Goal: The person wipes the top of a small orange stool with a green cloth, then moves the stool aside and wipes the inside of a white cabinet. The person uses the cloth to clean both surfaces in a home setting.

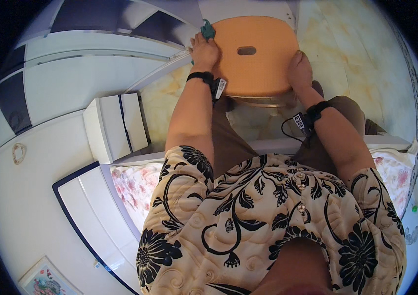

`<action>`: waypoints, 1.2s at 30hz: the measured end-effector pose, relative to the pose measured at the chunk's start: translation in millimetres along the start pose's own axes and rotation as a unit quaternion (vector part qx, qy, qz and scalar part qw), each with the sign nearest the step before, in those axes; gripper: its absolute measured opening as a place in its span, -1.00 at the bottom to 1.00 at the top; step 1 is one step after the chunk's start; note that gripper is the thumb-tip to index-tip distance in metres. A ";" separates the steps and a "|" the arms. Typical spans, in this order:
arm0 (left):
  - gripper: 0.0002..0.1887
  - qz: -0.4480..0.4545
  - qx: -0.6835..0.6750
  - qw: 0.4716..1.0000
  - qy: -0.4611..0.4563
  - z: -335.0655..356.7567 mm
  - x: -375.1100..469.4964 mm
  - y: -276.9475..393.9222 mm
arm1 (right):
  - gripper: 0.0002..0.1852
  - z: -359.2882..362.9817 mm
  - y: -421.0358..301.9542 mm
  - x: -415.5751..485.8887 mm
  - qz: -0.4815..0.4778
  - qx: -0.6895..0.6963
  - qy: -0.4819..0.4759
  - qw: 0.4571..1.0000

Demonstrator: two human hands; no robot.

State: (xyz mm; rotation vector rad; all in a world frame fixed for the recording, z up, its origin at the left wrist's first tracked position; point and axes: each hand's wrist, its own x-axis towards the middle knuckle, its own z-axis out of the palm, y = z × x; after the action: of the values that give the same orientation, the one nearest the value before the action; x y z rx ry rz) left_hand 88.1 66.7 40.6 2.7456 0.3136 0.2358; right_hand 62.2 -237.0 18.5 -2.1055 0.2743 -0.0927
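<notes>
An orange stool (257, 70) with an oval slot in its seat stands in front of me, between my knees. My left hand (204, 53) lies at the left rim of the seat and holds a green cloth (208, 30) there. Part of the cloth sticks out past my fingers, and the rest is mostly hidden under the hand. On the opposite side, my right hand (301, 72) grips the right rim, its thumb along the edge and its other fingers out of sight. Below the seat's near edge, a metal-looking frame (264, 101) shows.
To the left stands a white bedside cabinet (117, 127) with a dark stripe, near the bed's white headboard (94, 214). A glossy wardrobe (94, 73) rises beyond it. Floral bedding (135, 188) lies at both my sides. Marble-patterned tiles (334, 48) cover the floor.
</notes>
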 end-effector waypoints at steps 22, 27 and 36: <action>-0.23 -0.165 -0.255 0.935 0.180 -53.7 -137.1 19.5 | -0.31 -55.3 -18.0 19.4 -0.196 0.012 0.063 0.979; -0.17 -0.255 -0.333 0.902 0.106 -6.7 -124.9 16.4 | -0.31 -20.8 -73.9 -20.9 -0.313 -0.158 -0.103 0.931; -0.23 -0.239 -0.385 0.889 0.067 -12.5 -122.5 24.8 | -0.53 36.1 -77.9 -13.6 -0.514 -0.284 -0.201 0.784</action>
State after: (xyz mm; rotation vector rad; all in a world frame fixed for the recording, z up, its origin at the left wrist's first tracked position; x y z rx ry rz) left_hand -27.6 18.1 46.4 1.8055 0.7375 0.3275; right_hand 67.7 -164.7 66.4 -2.5519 -1.2831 -0.2144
